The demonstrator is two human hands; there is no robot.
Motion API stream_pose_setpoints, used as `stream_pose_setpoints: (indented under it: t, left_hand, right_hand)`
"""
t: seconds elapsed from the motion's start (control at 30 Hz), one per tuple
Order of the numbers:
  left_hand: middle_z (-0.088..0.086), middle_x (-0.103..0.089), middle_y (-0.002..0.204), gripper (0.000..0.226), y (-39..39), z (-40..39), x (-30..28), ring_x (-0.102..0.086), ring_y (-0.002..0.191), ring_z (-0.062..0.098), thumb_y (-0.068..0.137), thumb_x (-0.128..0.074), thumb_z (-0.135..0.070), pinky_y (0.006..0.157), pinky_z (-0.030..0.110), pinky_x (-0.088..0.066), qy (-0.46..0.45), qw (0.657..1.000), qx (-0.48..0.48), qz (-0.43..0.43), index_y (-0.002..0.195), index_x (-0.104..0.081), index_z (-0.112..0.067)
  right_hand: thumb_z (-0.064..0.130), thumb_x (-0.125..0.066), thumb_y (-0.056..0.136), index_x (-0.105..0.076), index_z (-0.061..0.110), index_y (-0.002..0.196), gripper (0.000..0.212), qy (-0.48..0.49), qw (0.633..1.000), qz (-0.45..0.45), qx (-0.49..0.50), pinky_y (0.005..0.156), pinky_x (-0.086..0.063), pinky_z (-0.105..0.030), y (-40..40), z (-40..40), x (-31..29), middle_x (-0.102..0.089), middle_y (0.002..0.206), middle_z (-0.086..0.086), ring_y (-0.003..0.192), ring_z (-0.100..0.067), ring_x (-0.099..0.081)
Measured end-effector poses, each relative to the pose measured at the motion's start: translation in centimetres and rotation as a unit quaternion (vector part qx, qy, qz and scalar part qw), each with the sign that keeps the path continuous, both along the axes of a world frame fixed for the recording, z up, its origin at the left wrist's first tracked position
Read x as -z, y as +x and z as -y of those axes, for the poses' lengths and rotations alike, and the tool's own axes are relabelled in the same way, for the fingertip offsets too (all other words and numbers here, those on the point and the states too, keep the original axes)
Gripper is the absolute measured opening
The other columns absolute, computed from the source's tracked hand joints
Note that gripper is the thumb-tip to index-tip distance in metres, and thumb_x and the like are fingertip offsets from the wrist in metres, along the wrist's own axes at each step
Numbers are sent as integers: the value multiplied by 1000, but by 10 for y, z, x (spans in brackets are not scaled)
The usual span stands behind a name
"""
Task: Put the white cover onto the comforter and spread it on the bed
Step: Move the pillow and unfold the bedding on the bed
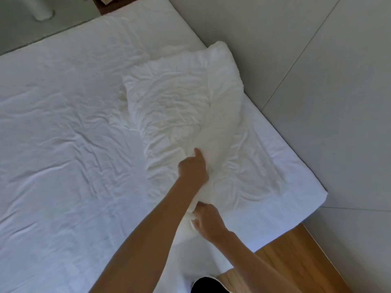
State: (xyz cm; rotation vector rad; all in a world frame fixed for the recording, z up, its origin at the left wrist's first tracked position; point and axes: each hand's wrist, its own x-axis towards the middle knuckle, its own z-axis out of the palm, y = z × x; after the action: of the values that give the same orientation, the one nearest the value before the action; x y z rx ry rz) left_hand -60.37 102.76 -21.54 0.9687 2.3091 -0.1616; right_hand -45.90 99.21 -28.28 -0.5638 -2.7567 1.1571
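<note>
bed [63,123]: white wrinkled sheet, fills most of view | comforter [224,115]: rumpled, half inside white cover [169,102], near bed's right corner | floor [296,261]: wood, at bed's edge | left hand [193,168]: gripping cover, forefinger extended | right hand [208,222]: pinching fabric edge just below

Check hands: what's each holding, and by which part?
Both grip the bunched white bedding, whether cover or comforter is unclear. Left hand holds a fold partway up the bundle; right hand pinches its near end at the bed's edge.
</note>
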Motion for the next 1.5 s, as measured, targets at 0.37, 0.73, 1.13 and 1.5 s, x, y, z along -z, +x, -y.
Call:
stream_pose_setpoints:
  t: [0.37, 0.73, 1.13, 1.5]
  left_hand:
    - [1, -60, 94, 33, -8, 114, -25, -57, 88, 24, 88, -57, -40, 70, 31, -41, 153, 947, -245, 140, 105, -50, -12]
    - [-5, -62, 78, 17, -62, 322, -57, -53, 55, 9, 79, -65, -20, 53, 23, -41, 261, 860, -377, 223, 91, -56, -27]
    - [17, -73, 91, 51, -93, 603, -3, -69, 83, 33, 52, -66, -14, 74, 43, -57, 351, 584, -619, 391, 102, -69, -6]
    - [18, -55, 134, 48, -113, 732, 97, -53, 121, 33, 92, -57, -16, 96, 37, -40, 103, 743, -639, 170, 137, -43, -8]
  right_hand:
    - [60, -56, 85, -35, 22, 145, 75, -455, 757, -44, 467, 100, -45, -44, -30, -66, -31, -53, 131, -9, 114, -25, -55]
    - [28, -92, 40, -49, 12, 136, 107, -599, 683, -84, 410, 66, -58, -40, -224, -4, -36, -67, 114, -13, 95, -30, -69]
    - [21, -69, 83, -24, 23, 152, 82, -134, 977, 167, -8, 102, -39, -32, -439, 363, -66, -43, 147, -8, 130, -28, -47]
    - [29, -60, 90, -44, 19, 143, 56, -145, 876, 411, -207, 109, -34, -33, -302, 556, 58, -43, 148, -5, 134, -23, -42]
